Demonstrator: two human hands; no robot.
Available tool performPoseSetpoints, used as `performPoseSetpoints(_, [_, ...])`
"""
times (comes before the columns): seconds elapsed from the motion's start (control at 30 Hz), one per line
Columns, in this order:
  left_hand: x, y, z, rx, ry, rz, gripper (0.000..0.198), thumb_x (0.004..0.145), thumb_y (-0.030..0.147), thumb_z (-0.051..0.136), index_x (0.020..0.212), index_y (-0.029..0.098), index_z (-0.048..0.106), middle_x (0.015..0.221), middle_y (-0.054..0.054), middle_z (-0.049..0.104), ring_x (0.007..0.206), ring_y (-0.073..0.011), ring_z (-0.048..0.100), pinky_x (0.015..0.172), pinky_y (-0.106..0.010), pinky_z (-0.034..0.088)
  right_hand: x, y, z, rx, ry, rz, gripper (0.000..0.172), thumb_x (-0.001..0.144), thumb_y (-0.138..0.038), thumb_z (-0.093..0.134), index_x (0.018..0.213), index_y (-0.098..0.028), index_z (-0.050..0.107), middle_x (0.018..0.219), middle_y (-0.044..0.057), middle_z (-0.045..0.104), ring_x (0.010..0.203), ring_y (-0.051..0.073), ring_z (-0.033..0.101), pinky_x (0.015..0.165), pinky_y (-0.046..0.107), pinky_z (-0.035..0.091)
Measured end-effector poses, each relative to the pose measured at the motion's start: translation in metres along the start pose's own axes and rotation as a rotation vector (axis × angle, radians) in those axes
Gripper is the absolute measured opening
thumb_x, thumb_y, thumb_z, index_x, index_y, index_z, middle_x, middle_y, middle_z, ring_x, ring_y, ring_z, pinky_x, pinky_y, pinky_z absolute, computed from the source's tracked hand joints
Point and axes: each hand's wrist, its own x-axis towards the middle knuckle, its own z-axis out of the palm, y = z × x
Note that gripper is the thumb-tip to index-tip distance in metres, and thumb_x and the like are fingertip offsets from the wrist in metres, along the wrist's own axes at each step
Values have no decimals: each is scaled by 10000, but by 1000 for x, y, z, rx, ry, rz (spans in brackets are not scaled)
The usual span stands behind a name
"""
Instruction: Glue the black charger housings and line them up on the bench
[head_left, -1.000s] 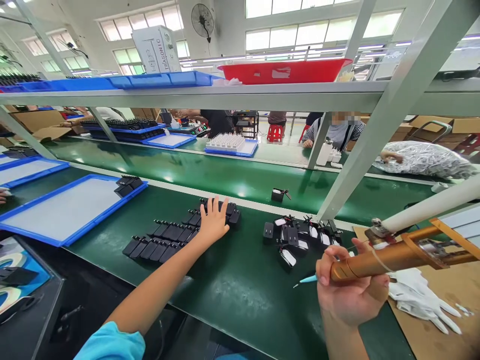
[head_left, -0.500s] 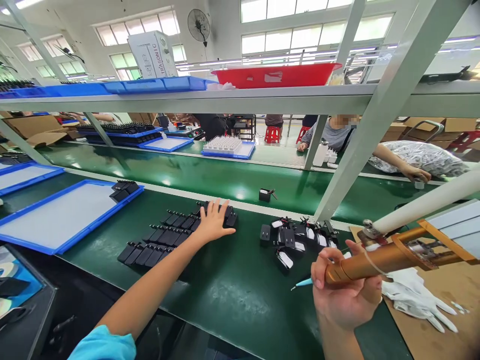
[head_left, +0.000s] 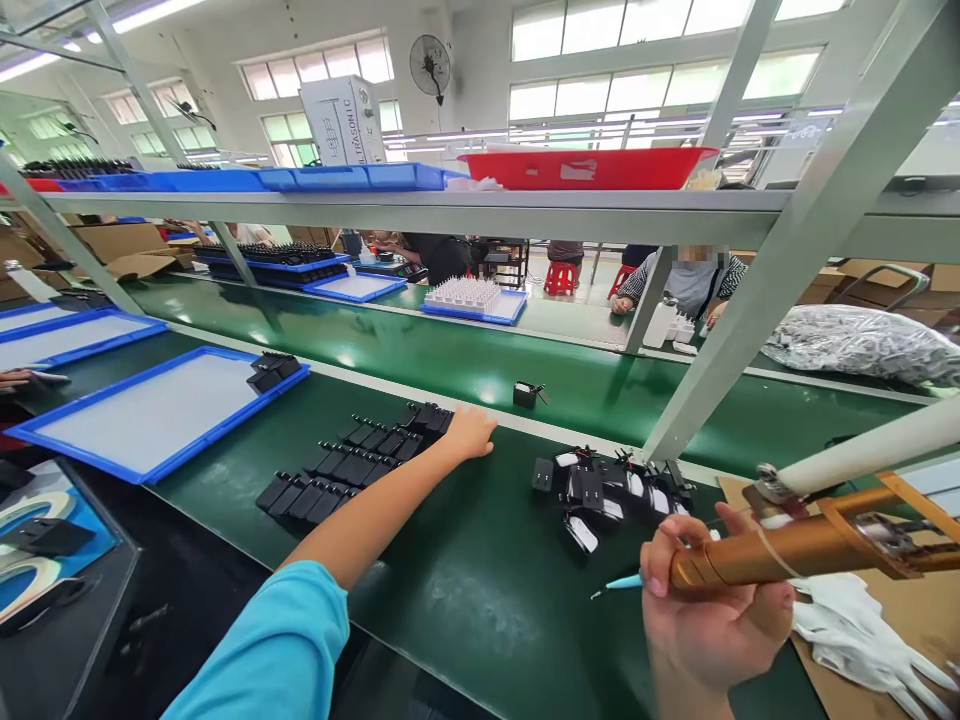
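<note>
My left hand is closed at the right end of the back row of black boxes. Its fingertips are hidden, and what they hold, if anything, does not show. In my right hand is a slim light-blue tool with a fine metal tip, pointing left. A copper-coloured cylinder crosses the same palm; whether the fingers grip it I cannot tell. Left of that hand lies a cluster of black parts with white labels and wires.
A blue-rimmed tray with a few black boxes stands left. One black part lies on the green strip beyond the bench. A slanted post and white pole rise at right, near white gloves. Across sits a person.
My left hand has gone from spread above the back-row boxes to closed at their right end. My right hand keeps the blue tool. The whole view has shifted slightly.
</note>
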Motion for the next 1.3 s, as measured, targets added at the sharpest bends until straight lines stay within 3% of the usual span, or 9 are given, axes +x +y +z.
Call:
performPoseSetpoints(0.3, [-17,-46,6,-54,-80,-90,348,898,364,562,1177,156,562,1224,-94,567,1102,-245,556,935,-486,448,-1,0,3,16,6,9,498,760,-604,457,1069,-226,555,696,25,683,294,107,436,349,260,320])
performPoseSetpoints(0.43, [-24,-66,-1,-140,-99,-55,496,704,427,742,1107,173,606,1188,-127,607,1162,-313,508,1003,-546,328,-1,-1,3,19,5,8,504,762,-612,454,1066,-223,556,693,18,675,292,103,430,347,263,329])
performPoseSetpoints(0.67, [-61,-51,-33,-458,82,52,544,662,441,737,1128,187,615,1170,-113,641,1141,-298,536,998,-410,375,-1,1,1,10,1,4,496,777,-609,441,1079,-231,552,704,19,677,295,109,442,349,259,324])
performPoseSetpoints(0.73, [-88,-29,-36,-704,146,61,554,796,552,556,1228,204,552,1196,-98,627,1046,-258,595,878,-365,463,-1,1,0,9,3,7,482,790,-597,425,1080,-235,553,707,19,679,295,107,442,351,258,321])
performPoseSetpoints(0.8, [-116,-1,-34,-1440,216,41,581,830,611,466,1178,161,582,1128,-128,652,949,-263,633,801,-380,484,-2,0,0,4,3,3,481,794,-594,415,1080,-234,555,702,18,678,292,106,438,350,257,316])
performPoseSetpoints(0.9, [-148,42,-28,-2223,114,-72,668,773,705,494,1058,120,645,946,-135,688,809,-245,647,714,-367,479,-2,-1,1,-4,4,-10,487,791,-594,415,1080,-229,556,693,19,676,290,104,434,350,256,316])
performPoseSetpoints(1.0, [-160,72,-25,-2557,-29,-52,663,692,713,598,971,120,696,838,-104,681,719,-197,617,646,-307,449,-1,0,1,-5,-3,-23,490,793,-595,413,1091,-231,553,695,19,673,290,101,432,348,254,315])
performPoseSetpoints(1.17, [-158,74,-20,-2484,21,187,654,704,733,560,934,142,719,801,-80,642,679,-178,586,611,-285,428,0,1,-1,-9,-5,-27,506,788,-611,416,1101,-239,555,705,14,672,287,100,432,346,253,321])
performPoseSetpoints(1.3, [-146,43,-25,-1614,158,272,619,756,678,553,1126,193,659,1030,-101,639,891,-235,607,754,-326,464,0,-1,1,-14,20,-15,515,761,-627,445,1073,-235,565,690,15,678,280,107,425,345,257,321])
